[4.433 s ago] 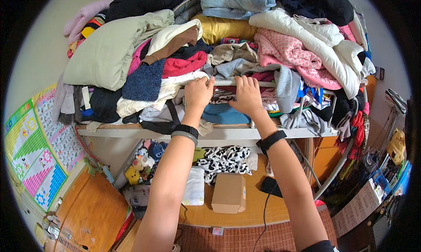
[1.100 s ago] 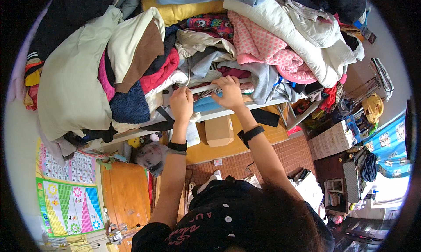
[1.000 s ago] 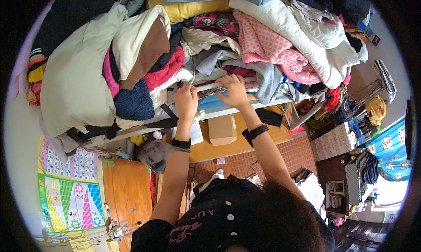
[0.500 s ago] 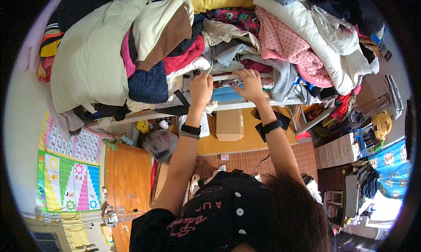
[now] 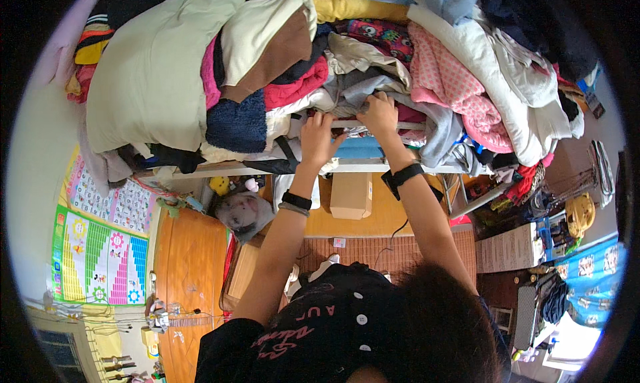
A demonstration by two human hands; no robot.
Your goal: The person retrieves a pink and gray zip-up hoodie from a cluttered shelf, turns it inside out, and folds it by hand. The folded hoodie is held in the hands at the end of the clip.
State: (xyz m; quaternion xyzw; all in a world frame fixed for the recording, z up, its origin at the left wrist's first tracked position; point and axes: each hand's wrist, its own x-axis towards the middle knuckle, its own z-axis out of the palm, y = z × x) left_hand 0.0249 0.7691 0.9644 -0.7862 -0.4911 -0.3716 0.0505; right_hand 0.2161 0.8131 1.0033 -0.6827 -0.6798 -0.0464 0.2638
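My left hand (image 5: 319, 142) is curled over the white metal rail (image 5: 347, 124) of a raised bunk, its thumb pointing right. Just to its right, my right hand (image 5: 380, 120) reaches past the rail, its bent fingers pinching the edge of a grey cloth (image 5: 363, 86); the fingertips are partly hidden. Around both hands lies a heap of clothes and bedding. A red garment (image 5: 297, 83) and a dark blue fleece (image 5: 237, 126) are on the left, a pink patterned quilt (image 5: 443, 66) on the right. Blue fabric (image 5: 360, 148) shows below the rail.
A pale green quilt (image 5: 157, 83) bulges at the left and a white quilt (image 5: 460, 53) at the right. Below the bunk, a cardboard box (image 5: 351, 195) stands on a wooden surface (image 5: 320, 216). An orange wooden panel (image 5: 190, 263) is lower left.
My right hand has lifted off the rail and moved up onto the grey cloth. My left hand has shifted slightly right and down. The view has shifted slightly.
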